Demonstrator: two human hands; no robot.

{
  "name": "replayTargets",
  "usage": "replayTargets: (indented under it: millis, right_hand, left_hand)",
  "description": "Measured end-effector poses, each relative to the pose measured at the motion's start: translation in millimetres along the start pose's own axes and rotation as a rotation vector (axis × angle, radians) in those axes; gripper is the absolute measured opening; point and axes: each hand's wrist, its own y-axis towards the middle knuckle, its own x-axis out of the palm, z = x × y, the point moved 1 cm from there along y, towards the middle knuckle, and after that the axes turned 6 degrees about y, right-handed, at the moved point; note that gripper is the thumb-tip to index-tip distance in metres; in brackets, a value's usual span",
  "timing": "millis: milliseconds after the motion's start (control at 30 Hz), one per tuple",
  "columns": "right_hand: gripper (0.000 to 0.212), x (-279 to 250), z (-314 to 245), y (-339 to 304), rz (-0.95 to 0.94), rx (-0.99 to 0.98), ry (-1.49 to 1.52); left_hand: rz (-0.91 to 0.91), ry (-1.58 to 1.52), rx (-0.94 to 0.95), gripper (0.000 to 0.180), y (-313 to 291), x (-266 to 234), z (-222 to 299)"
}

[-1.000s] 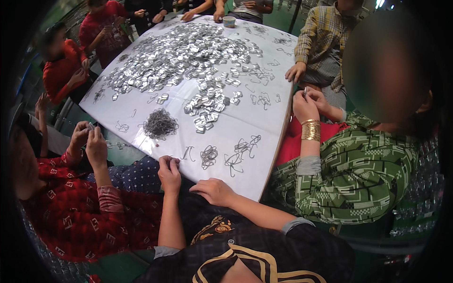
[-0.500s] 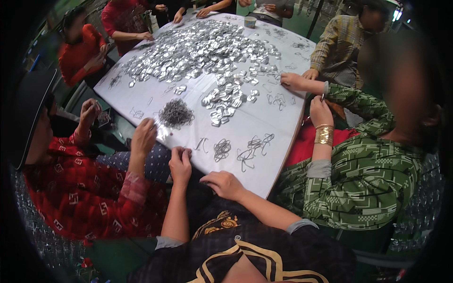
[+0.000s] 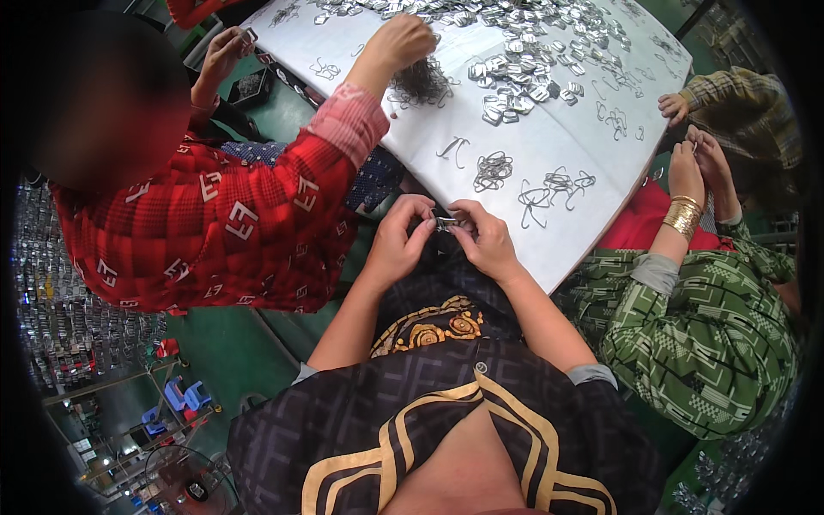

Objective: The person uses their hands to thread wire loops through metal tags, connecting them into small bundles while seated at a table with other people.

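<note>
1. Both bare hands have closed together since the earlier frame: the left grip (image 3: 396,240) and right grip (image 3: 487,242), apart then, now meet. A co-worker's red checked sleeve (image 3: 266,219) has swung across, its hand (image 3: 402,43) over the dark wire tangle (image 3: 422,84).
2. Left and right fingertips pinch one small metal piece (image 3: 445,221) between them, just at the desk's (image 3: 562,245) near edge. It looks thin, shiny and slightly curved; fingers hide its ends.
3. White, smooth sheeting covers the desk, with a crease in it. Toward the far side lie many silvery buckle-like pieces (image 3: 515,90), flat, with rounded corners.
4. Nearer lie thin grey wires bent into hooks: a compact bunch (image 3: 493,172), a looser bunch (image 3: 558,190) to its right, and two single wires (image 3: 453,152) to its left.
5. White letter-like motifs are printed on the red cloth.
6. At right, a co-worker in a green patterned shirt (image 3: 699,343) wears a gold bracelet (image 3: 682,216); the co-worker's hands are together near the desk edge.
7. Lower left, a fan (image 3: 193,487) stands near blue plastic items (image 3: 184,395).
</note>
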Motion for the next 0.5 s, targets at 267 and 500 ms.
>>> replayTargets:
  millis: [267, 500]
  right_hand:
    - [0.032, 1.4, 2.3, 1.5, -0.003, -0.035, -0.021]
    - [0.035, 0.2, 6.9, 1.1, 0.016, -0.049, -0.018]
  left_hand:
    - [0.038, 0.148, -0.080, 0.007, -4.4, 14.2, -11.2]
    - [0.080, 0.031, -0.133, 0.005, -0.8, 23.3, -0.4]
